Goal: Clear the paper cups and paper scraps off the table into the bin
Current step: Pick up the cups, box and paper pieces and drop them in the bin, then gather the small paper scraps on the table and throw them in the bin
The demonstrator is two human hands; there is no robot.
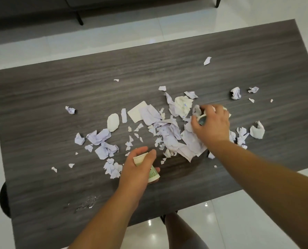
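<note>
My left hand (137,168) grips a green-and-white paper cup (153,175) lying on its side, near the front middle of the dark wooden table (59,90). My right hand (212,124) curls round a second paper cup (200,117) at the right of the scrap pile, its rim facing left. Torn white and lilac paper scraps (165,133) lie in a heap between the hands. More crumpled bits (103,141) lie to the left. No bin is in view.
Loose scraps lie far right (256,130) and at the back (235,93). A flattened white cup piece (113,122) lies left of centre. A small wet patch (88,203) marks the table's front left. White tiled floor surrounds the table; a dark sofa (33,11) stands behind.
</note>
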